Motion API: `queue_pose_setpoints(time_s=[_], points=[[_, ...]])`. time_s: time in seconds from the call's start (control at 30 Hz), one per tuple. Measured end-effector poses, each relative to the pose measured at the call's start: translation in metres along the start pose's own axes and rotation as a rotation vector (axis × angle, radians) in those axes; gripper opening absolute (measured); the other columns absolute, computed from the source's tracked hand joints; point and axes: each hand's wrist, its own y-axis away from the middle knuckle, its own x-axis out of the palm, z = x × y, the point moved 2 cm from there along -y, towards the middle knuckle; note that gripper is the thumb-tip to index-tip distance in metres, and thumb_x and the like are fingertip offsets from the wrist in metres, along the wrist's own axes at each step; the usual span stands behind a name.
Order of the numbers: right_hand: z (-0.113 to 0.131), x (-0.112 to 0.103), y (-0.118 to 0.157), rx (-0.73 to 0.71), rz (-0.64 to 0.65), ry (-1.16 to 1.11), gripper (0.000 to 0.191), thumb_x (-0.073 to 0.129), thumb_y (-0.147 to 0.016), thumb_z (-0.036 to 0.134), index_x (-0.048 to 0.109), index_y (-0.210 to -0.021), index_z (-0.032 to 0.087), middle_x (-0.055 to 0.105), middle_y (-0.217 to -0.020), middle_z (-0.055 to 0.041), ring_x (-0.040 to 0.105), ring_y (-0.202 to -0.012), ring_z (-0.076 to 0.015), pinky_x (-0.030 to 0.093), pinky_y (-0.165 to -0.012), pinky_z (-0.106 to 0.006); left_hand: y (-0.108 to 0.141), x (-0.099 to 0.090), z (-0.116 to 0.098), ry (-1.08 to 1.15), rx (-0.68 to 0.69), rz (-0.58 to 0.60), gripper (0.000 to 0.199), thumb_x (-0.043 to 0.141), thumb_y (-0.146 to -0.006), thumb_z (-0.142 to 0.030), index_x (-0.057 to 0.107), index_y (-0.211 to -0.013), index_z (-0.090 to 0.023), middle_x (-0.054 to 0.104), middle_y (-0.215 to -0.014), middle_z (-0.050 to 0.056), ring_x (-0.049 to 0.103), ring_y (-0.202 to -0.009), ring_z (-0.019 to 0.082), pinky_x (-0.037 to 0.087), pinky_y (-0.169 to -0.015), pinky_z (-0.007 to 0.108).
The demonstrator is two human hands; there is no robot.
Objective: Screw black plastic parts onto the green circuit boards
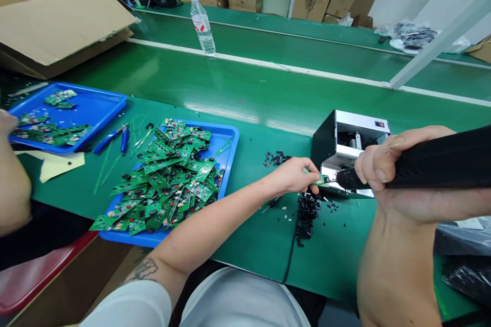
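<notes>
My left hand [297,174] pinches a small green circuit board [321,180] in front of a black and silver machine [351,135]. In my right hand [383,163] is a black electric screwdriver [441,158], held level, its tip pointing left at the board. Whether the tip touches the board I cannot tell. Below my left hand lies a heap of small black parts [308,214], with a smaller scatter of black parts [276,158] behind it. To the left, a blue tray [230,163] is piled high with green circuit boards [169,173].
Another blue tray [111,107] with boards stands at far left, beside another person's arm [13,179]. Blue-handled pliers [110,139] and thin green strips lie between the trays. A water bottle [202,25] stands farther back. A large open carton [65,20] sits back left.
</notes>
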Motion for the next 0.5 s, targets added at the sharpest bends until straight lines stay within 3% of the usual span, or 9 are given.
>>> queue_pose_setpoints(time_s=[0.17,0.5], points=[[-0.0007,0.0008,-0.0002,0.041,0.055,-0.102,0.078,0.042,-0.058,0.089,0.07,-0.085,0.022,0.053,-0.048,-0.0015,0.044,-0.032,-0.0134,0.035,-0.034,-0.027,-0.0002,0.0006,0.0001,0.011,-0.003,-0.004,0.015,0.055,-0.08,-0.028,0.056,-0.086,-0.015,0.068,-0.068,0.002,0.044,-0.044,0.005,0.036,-0.045,0.017],[-0.0057,-0.0006,0.0009,0.016,0.023,-0.085,0.076,0.039,-0.056,0.09,0.068,-0.075,0.023,0.051,-0.045,-0.0008,0.043,-0.03,-0.0143,0.034,-0.032,-0.029,-0.0024,0.0,0.0032,0.007,0.019,0.013,0.015,0.056,-0.08,-0.03,0.056,-0.085,-0.016,0.068,-0.07,0.003,0.045,-0.045,0.005,0.037,-0.045,0.017]])
